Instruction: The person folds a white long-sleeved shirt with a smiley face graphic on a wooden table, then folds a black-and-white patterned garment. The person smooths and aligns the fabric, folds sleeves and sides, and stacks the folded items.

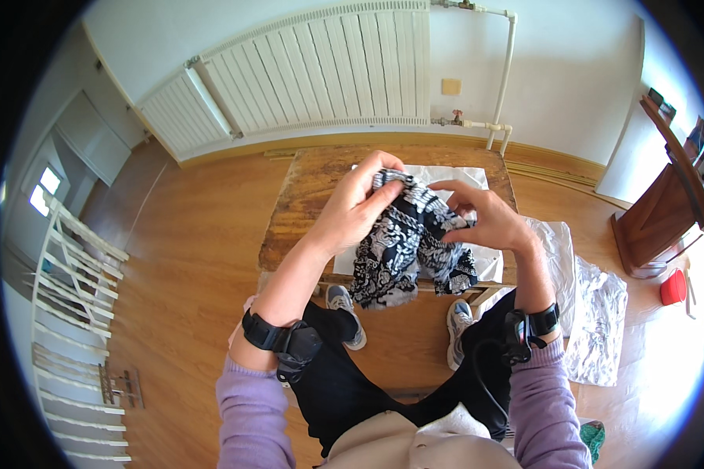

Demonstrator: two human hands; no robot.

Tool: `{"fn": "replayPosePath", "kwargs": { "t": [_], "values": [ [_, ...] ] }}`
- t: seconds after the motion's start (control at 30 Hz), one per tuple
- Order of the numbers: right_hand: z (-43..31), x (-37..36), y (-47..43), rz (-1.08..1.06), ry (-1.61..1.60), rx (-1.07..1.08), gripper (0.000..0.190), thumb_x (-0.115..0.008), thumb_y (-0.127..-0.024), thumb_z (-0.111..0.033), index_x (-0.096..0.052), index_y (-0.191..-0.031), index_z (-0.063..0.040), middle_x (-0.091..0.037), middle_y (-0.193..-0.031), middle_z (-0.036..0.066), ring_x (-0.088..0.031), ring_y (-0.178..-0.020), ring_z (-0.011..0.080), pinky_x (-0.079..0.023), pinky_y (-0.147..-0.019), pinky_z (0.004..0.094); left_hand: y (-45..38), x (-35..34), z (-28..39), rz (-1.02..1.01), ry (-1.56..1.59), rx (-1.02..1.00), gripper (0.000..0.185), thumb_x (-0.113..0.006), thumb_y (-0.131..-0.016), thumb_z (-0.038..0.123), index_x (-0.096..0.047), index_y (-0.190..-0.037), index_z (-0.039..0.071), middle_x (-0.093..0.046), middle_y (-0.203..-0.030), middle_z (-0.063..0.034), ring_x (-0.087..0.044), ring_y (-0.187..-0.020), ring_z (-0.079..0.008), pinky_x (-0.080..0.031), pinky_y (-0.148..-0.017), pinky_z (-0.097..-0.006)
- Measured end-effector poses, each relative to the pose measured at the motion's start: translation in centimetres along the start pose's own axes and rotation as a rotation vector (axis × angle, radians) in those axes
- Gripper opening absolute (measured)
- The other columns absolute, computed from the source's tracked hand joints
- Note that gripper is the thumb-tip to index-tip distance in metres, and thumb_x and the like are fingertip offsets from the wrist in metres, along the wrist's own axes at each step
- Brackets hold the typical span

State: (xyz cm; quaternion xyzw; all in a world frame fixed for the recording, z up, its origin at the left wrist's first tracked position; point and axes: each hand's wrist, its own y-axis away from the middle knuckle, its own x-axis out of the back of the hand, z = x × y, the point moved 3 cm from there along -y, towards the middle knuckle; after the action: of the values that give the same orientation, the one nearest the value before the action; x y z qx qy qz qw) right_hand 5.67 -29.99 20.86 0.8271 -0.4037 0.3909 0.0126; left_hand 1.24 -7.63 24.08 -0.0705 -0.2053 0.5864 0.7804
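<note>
A pair of black-and-white patterned fabric trousers or shorts [390, 249] is held up over a low wooden table, its two legs hanging past the near edge. My left hand [358, 202] pinches the gathered waistband at its left end, thumb in front and fingers behind. Around the right end of the waistband is my right hand [487, 217], its thumb and index finger apart. Whether its curled fingers grip the cloth cannot be made out. Beneath the garment, a white sheet [469, 176] lies on the worn tabletop [293, 202].
White plastic wrapping [598, 322] lies on the floor to the right of the table. Farther right stand a red container [673, 287] and a brown wooden furniture piece [657, 217]. A white slatted rack [70, 328] is at left. Radiators [322, 70] line the wall beyond the table.
</note>
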Motion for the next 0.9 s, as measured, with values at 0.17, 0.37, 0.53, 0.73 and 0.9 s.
{"fn": "replayPosePath", "kwargs": {
  "t": [0.17,0.37,0.53,0.73,0.9],
  "values": [
    [-0.1,-1.6,0.1,-0.24,-0.247,-0.113,0.03,-0.078,-0.087,-0.025,-0.069,-0.099,0.001,-0.067,-0.079,0.001,-0.053,-0.073,0.0051,-0.047,-0.066,0.0278,-1.4,-1.1,-0.9,-0.042,-0.158,-0.072,0.013,-0.062,-0.096,0.007,-0.057,-0.108,0.004,-0.062,-0.094,0.0002,-0.057,-0.087,-0.0044,-0.046,-0.077,-0.0219],
    [1.8,-0.8,1.9,0.059,-0.924,-0.013,0.02,-0.069,-0.094,-0.017,-0.07,-0.106,-0.001,-0.069,-0.098,-0.003,-0.059,-0.092,0.0069,-0.048,-0.085,0.0277,-2.4,0.2,-3.9,0.089,-0.024,0.022,0.018,-0.068,-0.094,0.011,-0.061,-0.108,0.003,-0.07,-0.091,-0.0033,-0.065,-0.088,-0.0062,-0.05,-0.078,-0.0229],
    [6.5,0.3,3.2,0.467,-1.127,-0.243,0.04,-0.064,-0.095,-0.012,-0.054,-0.132,-0.003,-0.063,-0.122,0.004,-0.058,-0.11,0.0145,-0.043,-0.099,0.0298,-1.1,0.4,-6.7,0.284,-0.054,-0.055,0.018,-0.063,-0.098,0.018,-0.061,-0.107,0.003,-0.069,-0.091,-0.0028,-0.065,-0.085,-0.0089,-0.05,-0.073,-0.0242],
    [9.9,0.6,7.9,0.714,-0.819,-0.382,0.051,-0.066,-0.092,-0.017,-0.047,-0.138,-0.002,-0.06,-0.127,0.009,-0.057,-0.114,0.0197,-0.043,-0.1,0.032,2.0,-0.5,-12.0,0.132,0.097,0.388,0.049,-0.053,-0.101,0.042,-0.068,-0.073,0.004,-0.066,-0.072,-0.0011,-0.061,-0.064,-0.0097,-0.046,-0.057,-0.0249],
    [11.2,0.0,13.1,0.727,-0.293,-0.529,0.061,-0.067,-0.09,-0.02,-0.041,-0.142,-0.002,-0.057,-0.131,0.013,-0.056,-0.117,0.024,-0.043,-0.1,0.0339,4.0,-4.1,-15.9,-0.123,0.038,0.685,0.075,-0.037,-0.1,0.062,-0.073,-0.098,-0.004,-0.071,-0.098,-0.0134,-0.063,-0.073,-0.0178,-0.054,-0.062,-0.0299]
  ]
}}
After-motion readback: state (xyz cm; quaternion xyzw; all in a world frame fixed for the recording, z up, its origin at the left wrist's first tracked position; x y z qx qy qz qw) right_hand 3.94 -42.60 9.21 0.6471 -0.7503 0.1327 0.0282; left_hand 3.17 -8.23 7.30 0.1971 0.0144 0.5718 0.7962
